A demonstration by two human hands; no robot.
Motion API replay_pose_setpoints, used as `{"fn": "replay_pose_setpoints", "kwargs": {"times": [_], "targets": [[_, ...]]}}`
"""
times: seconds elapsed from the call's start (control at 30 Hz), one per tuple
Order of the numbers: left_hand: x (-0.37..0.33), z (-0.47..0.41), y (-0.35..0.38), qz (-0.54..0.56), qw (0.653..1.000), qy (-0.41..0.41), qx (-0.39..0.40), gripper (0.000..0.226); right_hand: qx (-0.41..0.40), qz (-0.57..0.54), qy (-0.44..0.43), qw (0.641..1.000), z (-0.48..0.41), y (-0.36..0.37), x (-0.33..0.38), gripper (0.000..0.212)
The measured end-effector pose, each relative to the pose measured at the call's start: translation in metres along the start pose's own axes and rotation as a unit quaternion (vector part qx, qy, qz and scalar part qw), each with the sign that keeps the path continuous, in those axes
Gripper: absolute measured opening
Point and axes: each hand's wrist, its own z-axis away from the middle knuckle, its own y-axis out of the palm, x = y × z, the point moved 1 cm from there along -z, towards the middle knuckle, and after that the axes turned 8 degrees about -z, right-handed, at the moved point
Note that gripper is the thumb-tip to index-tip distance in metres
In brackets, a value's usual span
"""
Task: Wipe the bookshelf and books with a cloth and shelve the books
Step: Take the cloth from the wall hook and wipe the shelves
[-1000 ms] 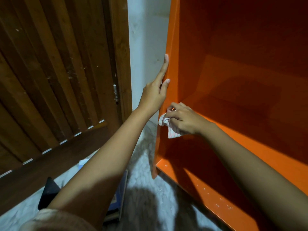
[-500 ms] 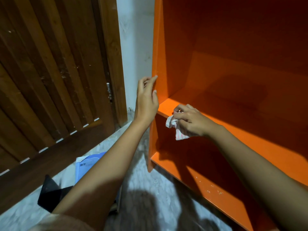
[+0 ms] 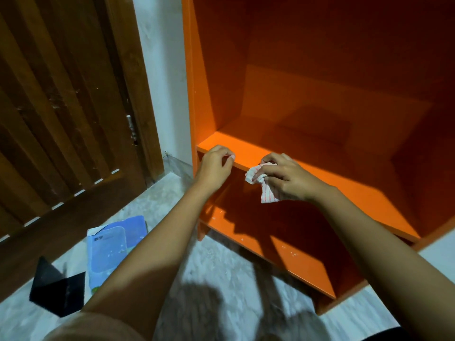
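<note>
- The right hand point(image 3: 289, 179) is gripping the bunched cloth point(image 3: 268, 195) at the bookshelf point(image 3: 369, 193) front edge.
- The left hand point(image 3: 215, 166) is curling there too; grip unclear.
- The books point(image 3: 108, 252) are lying left of the bookshelf.

Single view, head-worn and wide-angle. Looks forward and steeply down along both forearms, close in on the orange bookshelf point(image 3: 357, 193). Faces its left end, filling the right and upper frame. Centres on the left hand point(image 3: 214, 166) and the right hand point(image 3: 288, 179) with its cloth point(image 3: 267, 193) at the middle shelf's front edge. Takes in a slatted wooden door point(image 3: 61, 107) at left and the pale stone floor point(image 3: 216, 262) along the bottom.
</note>
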Motion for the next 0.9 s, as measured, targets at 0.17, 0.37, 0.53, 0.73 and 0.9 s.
{"fn": "replay_pose_setpoints", "kwargs": {"times": [0.17, 0.37, 0.53, 0.73, 0.9], "targets": [[-0.018, 0.007, 0.013, 0.011, 1.000, 0.009, 0.021, 0.016, -0.029, -0.008, 0.020, 0.999, 0.035, -0.006, -0.004, 0.030], [-0.052, 0.016, 0.033, 0.022, 0.998, 0.028, 0.043, 0.015, -0.053, -0.034, 0.065, 0.996, 0.076, -0.014, -0.006, 0.030], [-0.067, 0.031, 0.039, 0.040, 0.998, 0.037, 0.039, 0.012, -0.121, 0.006, 0.093, 0.988, 0.111, -0.011, -0.002, 0.031], [-0.062, 0.068, 0.041, 0.062, 0.997, 0.037, 0.012, 0.010, -0.116, 0.115, 0.053, 0.985, 0.142, 0.041, 0.012, 0.041], [-0.012, 0.104, 0.052, 0.045, 0.999, -0.011, 0.013, 0.012, -0.154, 0.002, 0.122, 0.980, 0.140, 0.121, -0.009, 0.034]]}}
